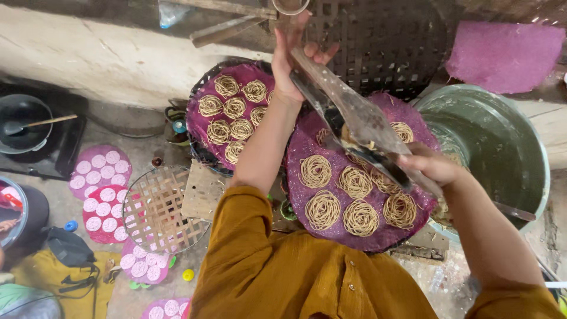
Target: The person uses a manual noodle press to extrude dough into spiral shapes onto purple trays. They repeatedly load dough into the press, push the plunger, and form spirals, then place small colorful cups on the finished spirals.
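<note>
Clearly, press (360, 121): long, stiff, probably heavy metal tool.
Left hand (293, 59): curled around its far end.
Right hand (431, 166): clenched on near handle.
Noodle coils (323, 210): soft, fragile; leave untouched.

— What's that press (354, 115) between the left hand (292, 59) and right hand (434, 165) made of?
— Dull, worn grey metal, rough with residue.
— And under it?
— A matt purple cloth mat (307, 150), coarse; beside the right hand, a smooth greenish plastic tub (508, 139).
</note>
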